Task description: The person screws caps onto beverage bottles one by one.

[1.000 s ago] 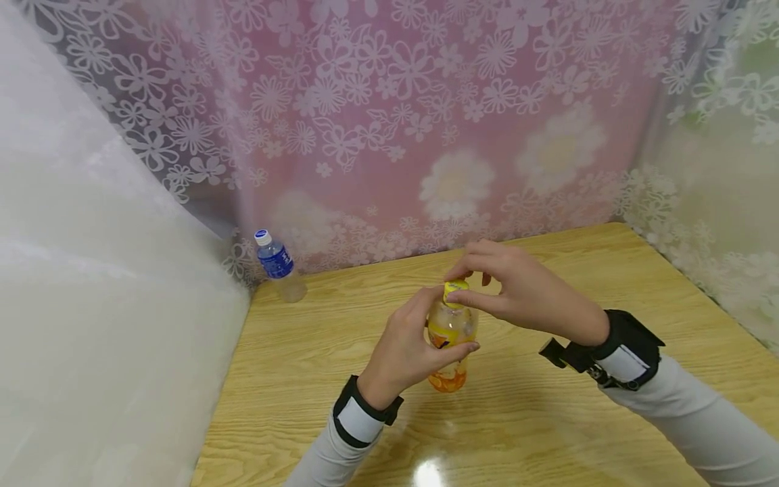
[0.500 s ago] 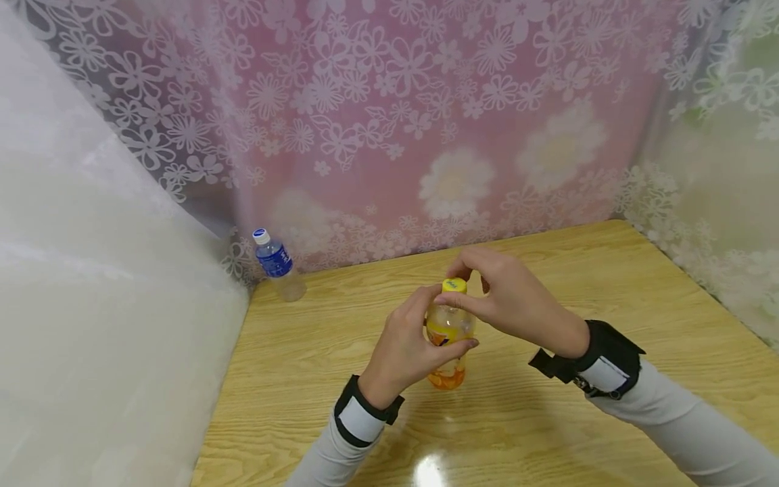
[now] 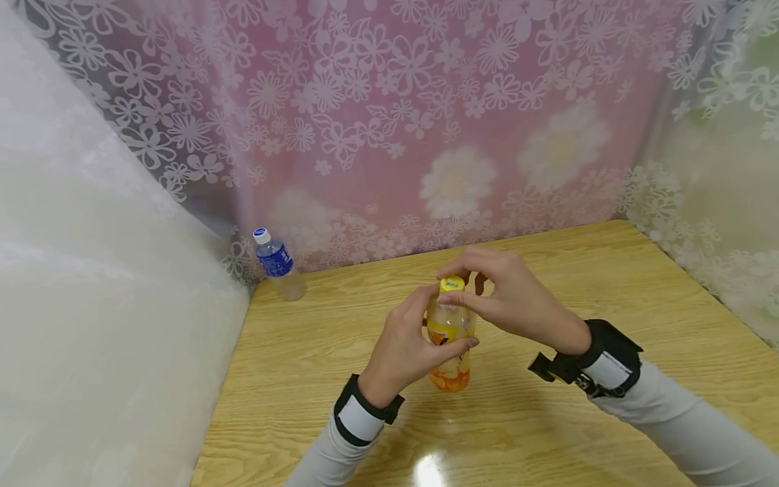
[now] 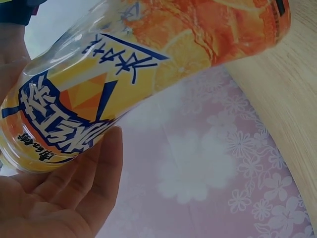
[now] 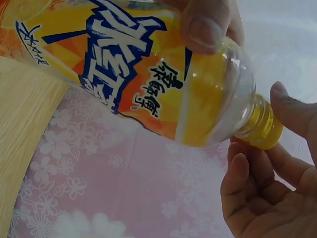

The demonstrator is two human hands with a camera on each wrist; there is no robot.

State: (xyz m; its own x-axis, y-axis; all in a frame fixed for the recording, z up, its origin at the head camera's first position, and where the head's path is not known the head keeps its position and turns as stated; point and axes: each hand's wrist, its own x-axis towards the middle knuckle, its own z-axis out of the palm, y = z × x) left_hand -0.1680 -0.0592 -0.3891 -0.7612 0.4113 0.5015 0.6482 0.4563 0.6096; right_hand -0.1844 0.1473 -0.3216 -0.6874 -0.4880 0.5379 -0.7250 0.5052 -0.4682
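Note:
A clear plastic drink bottle (image 3: 450, 333) with a yellow and orange label stands on the wooden table in the head view. My left hand (image 3: 404, 345) grips it round its upper body, thumb across the near side. Above that, my right hand (image 3: 499, 291) has its thumb and fingers at the yellow cap (image 3: 452, 284), pinching it from both sides. The right wrist view shows the cap (image 5: 267, 130) on the bottle's neck between thumb and fingers. In the left wrist view the label (image 4: 89, 94) fills much of the picture, with the fingers curving behind it.
A second bottle (image 3: 276, 264), with a blue label and white cap, stands at the table's far left corner. A flowered pink curtain (image 3: 365, 135) hangs along the back edge of the table (image 3: 316, 379). Pale sheeting (image 3: 91, 270) borders the left side.
My right hand has shifted slightly left and its wrist has turned while its fingers work at the cap. The left hand keeps its grip, and the bottle stays almost in place.

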